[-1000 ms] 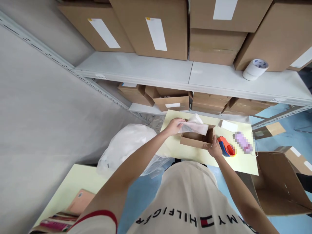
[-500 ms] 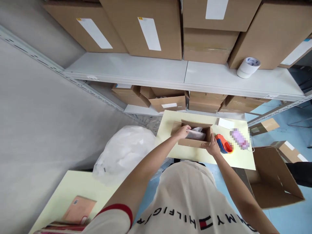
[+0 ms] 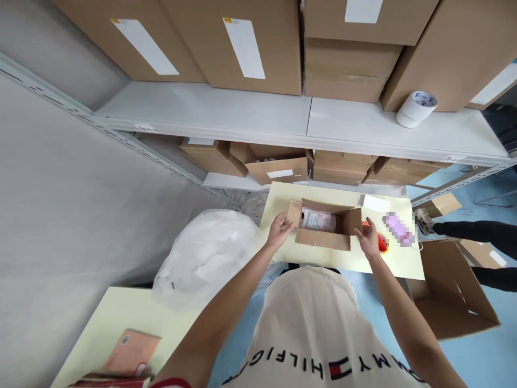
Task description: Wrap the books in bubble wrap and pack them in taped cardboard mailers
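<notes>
A small open cardboard box (image 3: pixel 323 238) stands on the pale yellow table (image 3: pixel 396 264) in front of me. Inside it, toward the left, lies a whitish-pink item in clear plastic (image 3: pixel 318 220); its kind cannot be made out. My left hand (image 3: pixel 280 230) has its thumb and fingers at the box's left end flap. At the right end flap is my right hand (image 3: pixel 367 240), fingers bent around its edge. Partly hidden behind that hand is a red-orange tape dispenser (image 3: pixel 382 243).
A white flat box (image 3: pixel 375 203) and a blurred purple object (image 3: pixel 398 229) lie on the table's right. Shelves (image 3: pixel 258 116) with cartons and white tape rolls (image 3: pixel 417 109) stand ahead. A white plastic bag (image 3: pixel 205 253) is left; a large open carton (image 3: pixel 448 291) and a person's legs (image 3: pixel 472 231) are right.
My left hand has let go of the plastic-wrapped item and moved out to the left flap. That item now lies flat in the box. Both end flaps stand raised, and a person's legs have appeared at right.
</notes>
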Tool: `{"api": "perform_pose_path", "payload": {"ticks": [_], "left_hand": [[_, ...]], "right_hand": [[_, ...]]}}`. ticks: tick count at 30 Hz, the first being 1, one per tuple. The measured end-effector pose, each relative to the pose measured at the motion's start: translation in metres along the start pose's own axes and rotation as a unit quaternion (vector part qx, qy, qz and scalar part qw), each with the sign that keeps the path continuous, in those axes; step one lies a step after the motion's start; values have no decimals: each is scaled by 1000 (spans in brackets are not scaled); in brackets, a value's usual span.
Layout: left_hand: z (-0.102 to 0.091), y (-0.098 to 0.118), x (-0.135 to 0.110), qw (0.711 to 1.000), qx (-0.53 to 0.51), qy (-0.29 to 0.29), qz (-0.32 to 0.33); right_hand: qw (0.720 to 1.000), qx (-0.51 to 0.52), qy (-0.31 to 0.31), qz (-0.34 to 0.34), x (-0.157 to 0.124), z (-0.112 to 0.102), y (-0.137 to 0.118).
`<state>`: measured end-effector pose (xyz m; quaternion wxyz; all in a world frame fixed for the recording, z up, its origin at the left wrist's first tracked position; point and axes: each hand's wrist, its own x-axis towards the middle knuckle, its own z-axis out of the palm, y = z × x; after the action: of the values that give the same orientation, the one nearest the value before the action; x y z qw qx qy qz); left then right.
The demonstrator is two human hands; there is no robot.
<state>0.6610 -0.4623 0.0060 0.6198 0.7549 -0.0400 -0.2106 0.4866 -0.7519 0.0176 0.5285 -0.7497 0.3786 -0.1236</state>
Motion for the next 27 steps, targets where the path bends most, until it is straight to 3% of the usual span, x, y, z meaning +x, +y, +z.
{"api": "perform_pose_path", "payload": {"ticks": [2, 5, 7, 10, 13, 15, 17, 20, 24, 27], "left_hand": [[4, -1, -4, 998, 5, -47, 51], [7, 6, -11, 976, 117, -114, 142], [3, 13, -12, 940, 216, -171, 200], [-9, 21, -6, 862, 344, -262, 264], [-21, 24, 5, 793, 417, -319, 308], [-24, 21, 13, 778, 429, -322, 327], [-22, 16, 17, 788, 413, -304, 342], [-12, 4, 18, 834, 355, -248, 343], [5, -9, 14, 915, 269, -120, 276], [15, -15, 17, 943, 228, -51, 236]], "right_hand": [[998, -4, -41, -42, -4, 2, -4], [985, -87, -86, -123, -12, 8, -8], [961, -175, -110, -185, -14, 9, -9], [908, -278, -172, -261, -9, 1, -7], [867, -340, -231, -281, -1, -15, -4], [854, -365, -246, -278, 1, -24, -2], [855, -363, -243, -280, 1, -28, -1], [883, -304, -220, -282, -1, -24, 1], [930, -231, -159, -236, 3, -8, 3], [953, -214, -88, -195, 14, 1, -3]]}}
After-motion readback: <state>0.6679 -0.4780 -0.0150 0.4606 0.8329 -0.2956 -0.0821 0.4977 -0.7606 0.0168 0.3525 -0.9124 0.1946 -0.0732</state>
